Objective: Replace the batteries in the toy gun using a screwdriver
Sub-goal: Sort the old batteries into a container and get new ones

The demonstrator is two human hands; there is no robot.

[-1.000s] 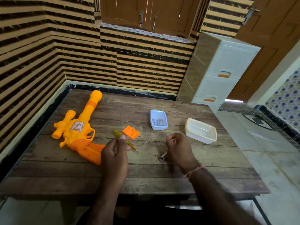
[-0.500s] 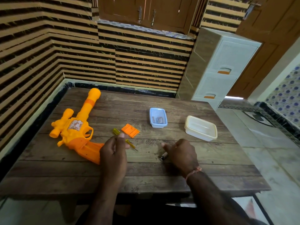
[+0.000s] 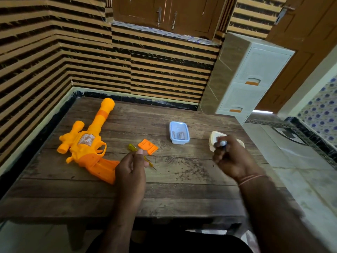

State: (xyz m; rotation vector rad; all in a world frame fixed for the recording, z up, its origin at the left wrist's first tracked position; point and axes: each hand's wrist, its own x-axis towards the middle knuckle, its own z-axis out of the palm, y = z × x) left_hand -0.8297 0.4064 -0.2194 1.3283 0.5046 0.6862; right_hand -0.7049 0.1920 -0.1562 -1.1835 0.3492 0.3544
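A person's right hand (image 3: 230, 157) grips a battery (image 3: 222, 143) over the cream container (image 3: 214, 138); the left hand (image 3: 130, 166) pinches a yellow screwdriver (image 3: 135, 149) beside the orange toy gun (image 3: 85, 143).

Orange toy gun (image 3: 85, 143), perhaps cream tub (image 3: 213, 138)

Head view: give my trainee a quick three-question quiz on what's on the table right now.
1. True or false: the orange battery cover is off the toy gun.
2. Which hand holds the yellow screwdriver?
3. The right hand, gripping a battery, is over which container: A) blue container B) cream container?

Key: 1 true; 2 the left hand; 3 B.
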